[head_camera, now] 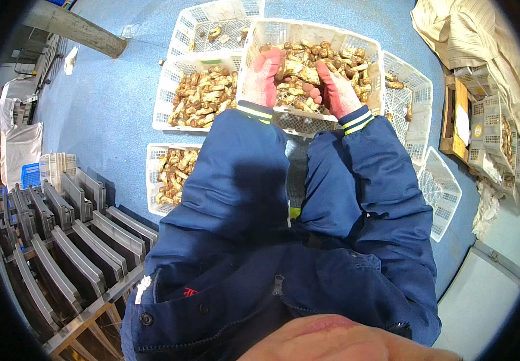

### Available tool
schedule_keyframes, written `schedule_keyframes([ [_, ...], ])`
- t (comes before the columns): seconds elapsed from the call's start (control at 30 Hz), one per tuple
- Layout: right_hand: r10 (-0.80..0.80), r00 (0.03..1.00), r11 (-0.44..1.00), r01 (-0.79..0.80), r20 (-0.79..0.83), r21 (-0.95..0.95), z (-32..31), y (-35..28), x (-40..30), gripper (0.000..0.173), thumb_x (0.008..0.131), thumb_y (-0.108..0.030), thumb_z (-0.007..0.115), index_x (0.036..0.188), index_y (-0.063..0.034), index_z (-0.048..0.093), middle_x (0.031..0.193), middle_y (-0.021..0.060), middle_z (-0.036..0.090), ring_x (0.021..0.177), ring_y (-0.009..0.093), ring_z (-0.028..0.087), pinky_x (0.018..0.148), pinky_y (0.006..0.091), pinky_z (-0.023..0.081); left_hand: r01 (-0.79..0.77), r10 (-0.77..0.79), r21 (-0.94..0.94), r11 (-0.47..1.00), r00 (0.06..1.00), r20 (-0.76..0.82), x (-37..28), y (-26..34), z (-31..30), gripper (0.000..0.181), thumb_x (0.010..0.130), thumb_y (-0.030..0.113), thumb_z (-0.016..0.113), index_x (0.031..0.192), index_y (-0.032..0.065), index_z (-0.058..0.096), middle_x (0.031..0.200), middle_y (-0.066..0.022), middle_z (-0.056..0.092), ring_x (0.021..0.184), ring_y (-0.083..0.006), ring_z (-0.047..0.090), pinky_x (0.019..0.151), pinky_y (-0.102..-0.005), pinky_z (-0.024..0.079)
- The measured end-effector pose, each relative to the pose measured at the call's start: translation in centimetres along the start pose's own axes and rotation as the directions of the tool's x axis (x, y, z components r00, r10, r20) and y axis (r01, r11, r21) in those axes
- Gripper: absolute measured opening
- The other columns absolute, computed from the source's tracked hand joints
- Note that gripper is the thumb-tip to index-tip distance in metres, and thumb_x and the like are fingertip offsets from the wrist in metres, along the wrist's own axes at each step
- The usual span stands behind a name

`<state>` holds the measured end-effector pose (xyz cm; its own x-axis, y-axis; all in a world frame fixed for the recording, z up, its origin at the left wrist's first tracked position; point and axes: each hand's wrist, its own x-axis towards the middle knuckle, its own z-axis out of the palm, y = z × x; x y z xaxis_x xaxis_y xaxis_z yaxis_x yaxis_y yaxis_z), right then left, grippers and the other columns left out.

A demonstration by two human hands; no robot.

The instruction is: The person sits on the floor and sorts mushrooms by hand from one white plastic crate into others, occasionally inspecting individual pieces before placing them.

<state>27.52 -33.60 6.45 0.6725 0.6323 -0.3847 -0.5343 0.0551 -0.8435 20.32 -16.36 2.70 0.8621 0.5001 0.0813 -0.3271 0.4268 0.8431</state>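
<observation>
Before me on the floor stands a white plastic crate [314,28] with many brown-capped mushrooms [354,63] in it. Above these, a thick pale-stemmed mushroom [301,71] lies sideways between my hands. My left hand [263,77], in a pink work glove, grips it at the left. At its right end, my right hand [339,90], gloved alike, has its thumb against the stem and its fingers curled below. To the left, a second white crate [162,106] is heaped with mushrooms. A third crate [152,180] of mushrooms is partly covered by my left sleeve.
A few mushrooms lie in the far-left crate [187,29] and the right crate [420,113]. Another white crate [445,198] stands nearer right. Metal racks [74,234] fill the lower left. Cloth-covered stacked crates [490,117] stand right; a pillar [79,29] stands upper left.
</observation>
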Motion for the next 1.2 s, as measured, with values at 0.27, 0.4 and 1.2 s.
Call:
schedule_keyframes([
  [0.27, -0.018, 0.999, 1.0, 0.018, 0.048, 0.008, -0.1, 0.0, 0.1, 0.051, 0.09, -0.053, 0.059, 0.106, -0.0046, 0.063, 0.083, 0.0077, 0.067, 0.057, 0.008, 0.056, 0.048, 0.0221, 0.045, 0.125, -0.127, -0.028, 0.992, 0.989, -0.079, -0.6, 1.3, 1.1, 0.029, 0.096, 0.035, 0.055, 0.114, 0.0132, 0.061, 0.107, 0.0006, 0.061, 0.093, -0.0123, 0.057, 0.068, -0.0293, 0.051],
  [0.4, -0.052, 0.998, 0.999, 0.053, 0.04, -0.012, -0.2, 0.0, 0.1, 0.047, 0.091, -0.047, 0.061, 0.111, -0.0037, 0.06, 0.088, 0.0084, 0.066, 0.065, 0.012, 0.059, 0.053, 0.0232, 0.045, 0.087, -0.082, -0.15, 0.985, 0.996, 0.04, -0.6, 1.8, 1.1, 0.037, 0.095, 0.034, 0.057, 0.121, 0.0083, 0.057, 0.107, -0.005, 0.063, 0.094, -0.0149, 0.06, 0.075, -0.0306, 0.051],
  [1.2, -0.278, 0.948, 0.961, 0.275, 0.155, 0.038, 0.2, -0.9, -0.7, 0.036, 0.093, -0.018, 0.063, 0.123, 0.0009, 0.057, 0.104, 0.007, 0.064, 0.084, 0.014, 0.06, 0.076, 0.0262, 0.05, 0.142, -0.113, -0.228, 0.963, 0.985, 0.134, -0.7, 2.6, 1.5, 0.037, 0.095, 0.029, 0.058, 0.125, 0.0088, 0.053, 0.121, -0.0084, 0.061, 0.103, -0.019, 0.059, 0.086, -0.0353, 0.048],
])
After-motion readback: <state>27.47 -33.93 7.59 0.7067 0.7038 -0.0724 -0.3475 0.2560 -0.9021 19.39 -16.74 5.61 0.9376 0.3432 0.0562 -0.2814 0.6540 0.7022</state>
